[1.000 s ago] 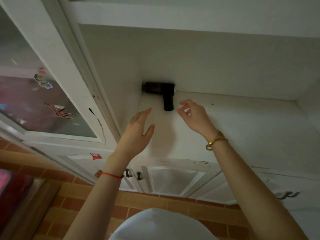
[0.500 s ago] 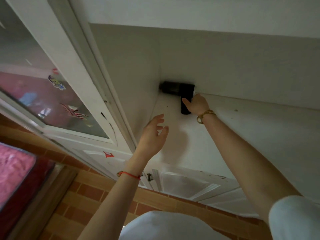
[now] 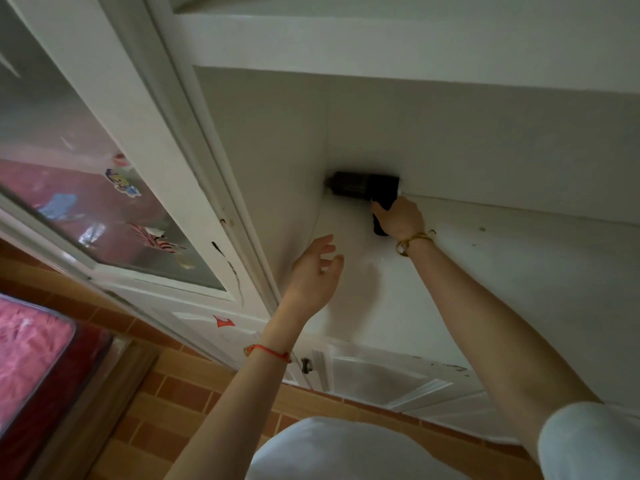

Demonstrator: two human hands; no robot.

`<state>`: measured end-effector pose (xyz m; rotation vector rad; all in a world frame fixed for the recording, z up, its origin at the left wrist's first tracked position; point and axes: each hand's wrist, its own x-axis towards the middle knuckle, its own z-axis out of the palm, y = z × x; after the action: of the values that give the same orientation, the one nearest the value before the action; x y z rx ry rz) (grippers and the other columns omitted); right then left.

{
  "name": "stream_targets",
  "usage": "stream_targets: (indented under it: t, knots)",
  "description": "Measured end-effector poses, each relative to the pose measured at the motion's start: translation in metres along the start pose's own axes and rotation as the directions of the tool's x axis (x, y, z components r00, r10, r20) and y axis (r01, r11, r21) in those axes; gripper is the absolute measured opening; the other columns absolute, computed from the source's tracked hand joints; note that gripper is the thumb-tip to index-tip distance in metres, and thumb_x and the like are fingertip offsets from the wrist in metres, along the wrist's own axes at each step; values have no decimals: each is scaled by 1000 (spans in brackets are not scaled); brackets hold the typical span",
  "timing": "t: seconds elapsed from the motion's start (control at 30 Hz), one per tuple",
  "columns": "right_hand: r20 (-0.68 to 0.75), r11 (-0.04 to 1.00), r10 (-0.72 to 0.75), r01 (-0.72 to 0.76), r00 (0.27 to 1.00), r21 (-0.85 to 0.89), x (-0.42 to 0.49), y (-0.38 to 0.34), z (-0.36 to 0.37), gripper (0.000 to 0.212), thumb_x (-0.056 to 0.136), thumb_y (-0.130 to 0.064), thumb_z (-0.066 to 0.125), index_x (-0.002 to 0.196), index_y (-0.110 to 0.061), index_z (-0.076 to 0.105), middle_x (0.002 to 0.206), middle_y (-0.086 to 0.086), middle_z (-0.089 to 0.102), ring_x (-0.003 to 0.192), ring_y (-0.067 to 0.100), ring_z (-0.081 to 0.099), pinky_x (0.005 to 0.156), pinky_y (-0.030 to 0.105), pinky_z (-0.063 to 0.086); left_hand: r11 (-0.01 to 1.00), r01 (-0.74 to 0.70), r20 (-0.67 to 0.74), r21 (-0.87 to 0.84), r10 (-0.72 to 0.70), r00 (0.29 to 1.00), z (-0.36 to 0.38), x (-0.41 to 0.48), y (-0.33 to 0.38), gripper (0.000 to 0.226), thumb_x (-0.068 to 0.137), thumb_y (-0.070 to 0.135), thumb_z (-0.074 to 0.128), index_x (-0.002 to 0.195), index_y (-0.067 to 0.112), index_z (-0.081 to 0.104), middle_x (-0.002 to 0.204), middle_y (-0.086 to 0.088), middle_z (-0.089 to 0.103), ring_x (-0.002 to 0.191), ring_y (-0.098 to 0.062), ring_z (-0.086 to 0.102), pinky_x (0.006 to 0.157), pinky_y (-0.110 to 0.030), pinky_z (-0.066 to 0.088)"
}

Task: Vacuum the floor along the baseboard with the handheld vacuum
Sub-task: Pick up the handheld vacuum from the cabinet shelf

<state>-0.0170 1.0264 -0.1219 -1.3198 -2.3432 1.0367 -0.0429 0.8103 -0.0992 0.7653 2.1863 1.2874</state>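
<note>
1. Black and T-shaped, the plastic handheld vacuum lies in the back left corner of a white painted cabinet shelf, its barrel along the back wall and its grip pointing toward the person.
2. The right hand is on the vacuum's grip, fingers curled around it; the grip's lower end shows just left of the wrist. A gold chain bracelet circles that wrist.
3. The left hand hangs above the shelf, near the vacuum but not touching it, fingers loosely spread and slightly curled, holding nothing. A thin red string bracelet sits on that forearm.
4. To the left stands a white-framed glass cabinet door with several colourful stickers on the pane.
5. Below the shelf are white panelled lower doors with a small dark metal handle.
6. The floor is orange-brown brick-pattern tile; a pink and dark red mattress-like object lies at the lower left.
</note>
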Motion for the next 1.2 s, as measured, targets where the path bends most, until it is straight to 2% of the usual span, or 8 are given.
stream_targets:
  t: [0.07,0.23,0.33,0.47,0.6,0.73,1.0,1.2]
  knots:
    - [-13,996,-19,20,1000,92,-13,4,-7,47,94,-42,55,58,-16,41,58,1,47,49,14,43,43,27,29,998,32,-10,-59,-33,999,2,6,1,46,99,26,54,144,18,45,131,1,60,107,-15,61,70,0,42]
    - [-61,982,-36,47,997,181,-62,7,-27,37,91,-47,57,89,-10,55,75,-5,57,63,3,53,44,15,34,923,154,68,-354,-139,988,6,19,14,82,81,59,60,149,22,35,143,-2,52,129,-22,52,109,-42,45]
    - [-109,975,-36,59,993,212,-99,10,-38,34,91,-45,60,88,-12,55,75,-5,60,63,3,58,43,10,37,822,203,123,-533,-162,979,8,24,26,81,89,51,64,152,14,30,148,-5,47,130,-21,51,111,-39,43]
    - [-136,964,-23,58,990,260,-148,13,-46,28,89,-42,63,79,-19,49,74,-1,66,62,7,65,49,13,47,716,198,154,-669,-127,980,11,25,32,54,93,38,65,138,12,52,133,-3,61,120,-20,60,103,-33,49]
    - [-186,962,-2,53,983,267,-182,12,-49,25,90,-39,63,88,-17,52,73,-6,63,56,-1,61,46,9,43,679,156,129,-717,-90,987,15,12,32,29,95,29,63,119,11,64,115,-4,72,104,-16,71,103,-33,51]
    - [-197,917,85,1,977,398,-203,13,-55,28,89,-34,66,94,-8,57,73,-5,65,57,-5,62,47,9,44,681,146,149,-718,-54,987,15,-1,34,35,93,32,66,119,8,65,112,-5,75,103,-15,72,107,-36,47]
    - [292,391,83,-301,953,870,-231,22,-81,25,91,-17,61,110,0,62,84,10,64,71,19,60,68,29,51,665,190,301,-722,55,952,21,-27,39,38,96,28,62,122,1,62,121,-13,70,115,-19,67,106,-31,48]
    - [374,140,22,-373,927,917,-263,37,-82,17,91,-15,56,105,-5,60,85,5,61,72,15,57,71,26,52,667,257,419,-699,90,904,28,-46,38,41,94,25,65,124,-2,62,121,-15,70,116,-22,67,106,-32,48]
